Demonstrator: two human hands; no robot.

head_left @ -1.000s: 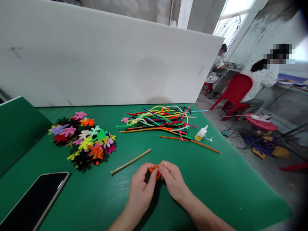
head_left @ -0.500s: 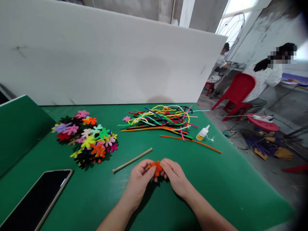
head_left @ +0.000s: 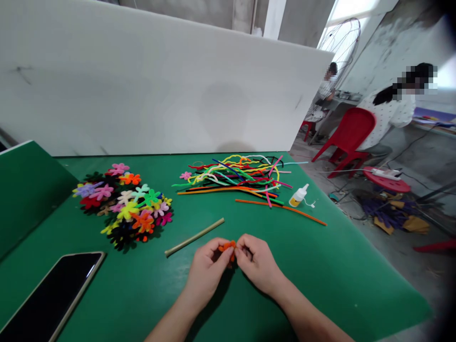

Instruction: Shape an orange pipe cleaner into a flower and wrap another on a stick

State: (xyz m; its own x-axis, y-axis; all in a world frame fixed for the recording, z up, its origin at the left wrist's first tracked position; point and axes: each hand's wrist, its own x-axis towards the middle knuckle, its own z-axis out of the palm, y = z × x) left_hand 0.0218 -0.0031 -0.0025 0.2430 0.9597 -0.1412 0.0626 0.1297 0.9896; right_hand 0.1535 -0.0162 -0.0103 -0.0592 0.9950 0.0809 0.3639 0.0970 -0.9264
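An orange pipe-cleaner flower [head_left: 227,246] is pinched between the thumb and fingers of my left hand [head_left: 210,263], low in the middle of the view. My right hand [head_left: 257,260] meets it from the other side, thumb and forefinger closed on the flower's right edge. The fingers cover much of its shape. Just beyond my left hand lies a thin bamboo stick [head_left: 194,237], slanting on the green table [head_left: 302,280]. Farther off rests a single orange pipe cleaner [head_left: 281,206].
Finished pipe-cleaner flowers [head_left: 130,209] in many colours are heaped on the left, behind a phone [head_left: 53,294]. Loose pipe cleaners [head_left: 235,178] lie at the back near a white panel [head_left: 160,90]. A glue bottle [head_left: 298,195] stands right. Two people sit beyond, one by a red chair [head_left: 351,133].
The flower has turned, so less of its petals shows. My right hand's fingers have curled in closer against it. The view has shifted slightly.
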